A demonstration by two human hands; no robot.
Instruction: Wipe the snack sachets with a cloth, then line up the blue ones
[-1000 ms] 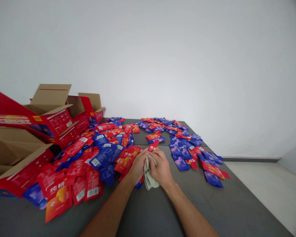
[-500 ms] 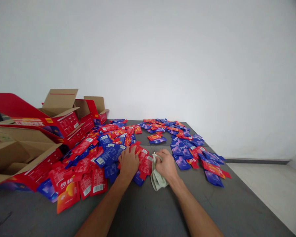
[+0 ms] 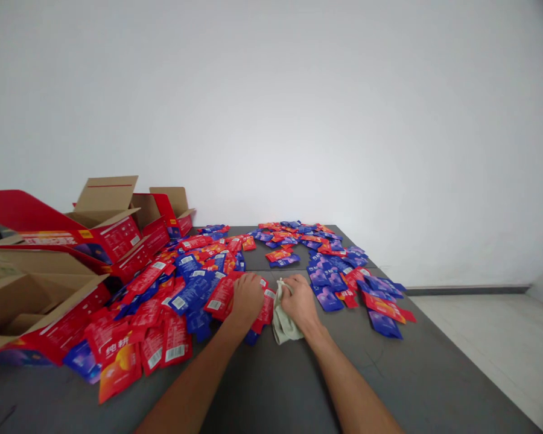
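Note:
My right hand (image 3: 300, 303) is closed round a pale green cloth (image 3: 282, 322), which bunches under the fingers and hangs down onto the dark table. Left of it, my left hand (image 3: 248, 298) lies over several red pouches, with a red pouch (image 3: 220, 296) showing at its left side and another red pouch (image 3: 268, 301) at its right, near the cloth. Its fingers curl down out of sight, so I cannot see whether they grip a pouch. Blue pouches (image 3: 195, 292) with white barcode labels are heaped just left of this hand.
Open red cardboard boxes (image 3: 75, 313) stand along the left side. A large pile of red and blue pouches spreads beside them. More purple-blue pouches (image 3: 328, 274) and red ones lie at the right and far end of the table (image 3: 271, 392). A white wall (image 3: 271, 108) rises behind.
My left hand has shifted right over the red pouches, uncovering one at its left. My right hand keeps the cloth in nearly the same place. The view has tilted slightly.

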